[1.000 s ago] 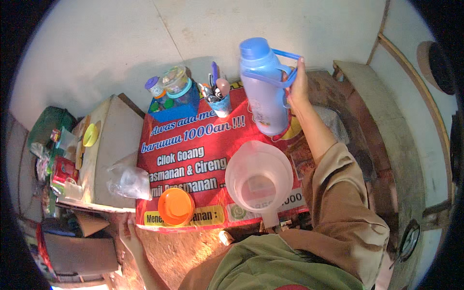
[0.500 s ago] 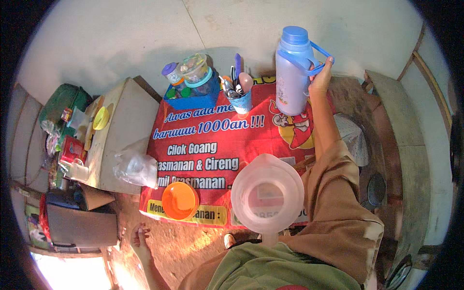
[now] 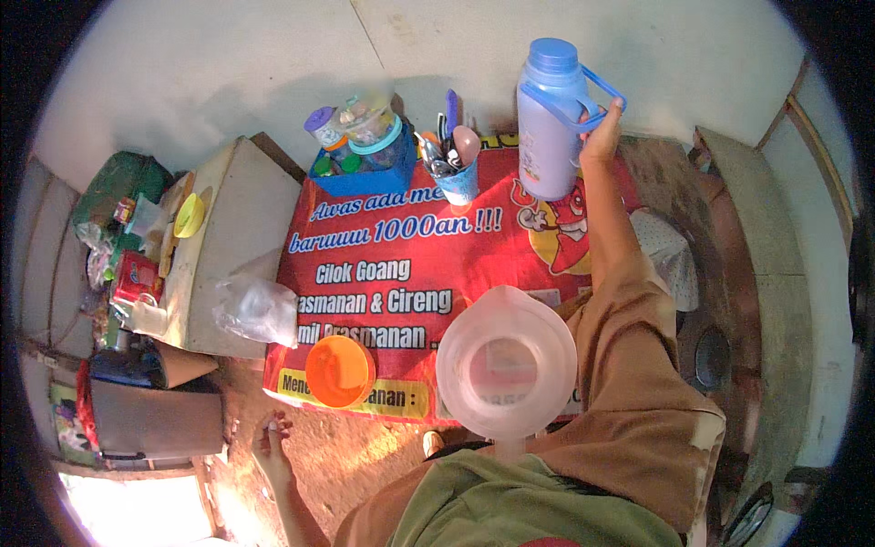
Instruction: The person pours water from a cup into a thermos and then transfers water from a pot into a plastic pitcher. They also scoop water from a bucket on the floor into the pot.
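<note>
My right hand (image 3: 602, 137) is wrapped round the handle side of a lilac thermos flask (image 3: 550, 137) with a blue cap. The flask stands upright at the far right of a red printed banner (image 3: 383, 283). My left hand (image 3: 272, 436) hangs off the near left edge, fingers loosely bent and apart, holding nothing. Closest to it is an orange bowl (image 3: 340, 371). A translucent plastic pitcher (image 3: 456, 365) sits near the front edge, close to my body. Left of the flask stands a blue cup (image 3: 458, 185) full of spoons and other utensils.
At the back, a blue basket (image 3: 369, 173) holds several lidded tubs. A clear plastic bag (image 3: 260, 305) lies at the left edge, beside a pale cabinet (image 3: 241, 237) with a yellow bowl (image 3: 189, 216). A speckled white object (image 3: 670, 255) is right of my forearm.
The flask appears slightly higher in view, with my right hand still on its handle. My left hand has risen a little toward the table edge.
</note>
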`<act>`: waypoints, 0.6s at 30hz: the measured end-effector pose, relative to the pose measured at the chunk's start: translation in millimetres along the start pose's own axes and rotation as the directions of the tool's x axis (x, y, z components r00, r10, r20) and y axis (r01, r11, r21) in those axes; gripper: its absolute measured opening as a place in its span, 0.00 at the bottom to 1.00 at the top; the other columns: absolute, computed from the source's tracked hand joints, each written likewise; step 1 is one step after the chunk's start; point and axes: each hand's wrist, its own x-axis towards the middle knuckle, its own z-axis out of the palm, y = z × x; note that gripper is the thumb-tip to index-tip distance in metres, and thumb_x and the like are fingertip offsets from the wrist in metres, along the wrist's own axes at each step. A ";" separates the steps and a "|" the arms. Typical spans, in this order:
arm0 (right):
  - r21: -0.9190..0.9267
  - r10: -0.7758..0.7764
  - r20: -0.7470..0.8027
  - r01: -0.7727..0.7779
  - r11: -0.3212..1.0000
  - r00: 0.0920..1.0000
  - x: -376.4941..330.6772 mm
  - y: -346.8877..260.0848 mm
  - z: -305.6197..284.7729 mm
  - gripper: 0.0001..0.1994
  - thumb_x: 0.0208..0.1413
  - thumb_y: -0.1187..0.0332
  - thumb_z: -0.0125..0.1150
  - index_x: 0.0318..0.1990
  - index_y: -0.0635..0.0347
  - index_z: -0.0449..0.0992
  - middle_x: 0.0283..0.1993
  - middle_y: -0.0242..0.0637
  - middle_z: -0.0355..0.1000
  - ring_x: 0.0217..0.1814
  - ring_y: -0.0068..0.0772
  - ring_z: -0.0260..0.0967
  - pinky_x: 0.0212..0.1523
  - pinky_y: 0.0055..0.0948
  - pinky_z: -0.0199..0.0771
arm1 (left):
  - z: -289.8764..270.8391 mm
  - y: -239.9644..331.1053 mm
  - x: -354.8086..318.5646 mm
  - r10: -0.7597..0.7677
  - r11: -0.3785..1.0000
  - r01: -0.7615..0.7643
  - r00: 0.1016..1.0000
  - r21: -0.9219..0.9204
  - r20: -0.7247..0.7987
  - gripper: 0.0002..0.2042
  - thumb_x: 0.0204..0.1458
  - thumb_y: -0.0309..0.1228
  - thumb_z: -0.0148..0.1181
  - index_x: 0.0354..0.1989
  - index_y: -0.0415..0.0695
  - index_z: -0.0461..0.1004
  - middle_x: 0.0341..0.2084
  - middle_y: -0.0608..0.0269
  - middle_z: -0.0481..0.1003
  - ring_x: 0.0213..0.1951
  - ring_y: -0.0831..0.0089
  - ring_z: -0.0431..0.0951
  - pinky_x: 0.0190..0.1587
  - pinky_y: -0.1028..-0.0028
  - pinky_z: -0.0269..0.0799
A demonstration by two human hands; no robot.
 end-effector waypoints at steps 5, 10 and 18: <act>-0.225 0.037 0.108 -0.012 0.974 0.994 4.5 -0.7 -13.3 0.37 0.51 0.36 0.30 0.25 0.66 0.74 0.22 0.40 0.70 0.25 0.34 0.67 0.29 0.32 0.65 | 17.6 5.1 10.8 0.040 0.998 -0.037 0.998 -0.056 0.053 0.13 0.54 0.34 0.48 0.41 0.38 0.70 0.33 0.60 0.74 0.31 0.76 0.73 0.33 0.78 0.66; -0.570 0.005 0.037 0.017 0.822 0.999 0.1 -9.9 -56.9 0.36 0.51 0.38 0.38 0.47 0.69 0.66 0.40 0.41 0.66 0.44 0.33 0.62 0.44 0.33 0.61 | 25.6 4.3 23.0 0.111 0.990 -0.093 0.979 -0.108 0.173 0.13 0.53 0.34 0.49 0.42 0.38 0.70 0.35 0.59 0.73 0.32 0.75 0.73 0.35 0.77 0.66; -0.403 0.116 -0.098 -0.146 0.904 0.988 -180.9 -107.6 -172.1 0.14 0.54 0.55 0.49 0.33 0.58 0.69 0.39 0.32 0.67 0.44 0.28 0.63 0.43 0.30 0.61 | 39.2 -12.5 60.9 0.280 0.934 -0.086 0.780 -0.347 0.560 0.14 0.53 0.32 0.49 0.44 0.35 0.68 0.35 0.57 0.73 0.32 0.76 0.71 0.38 0.76 0.67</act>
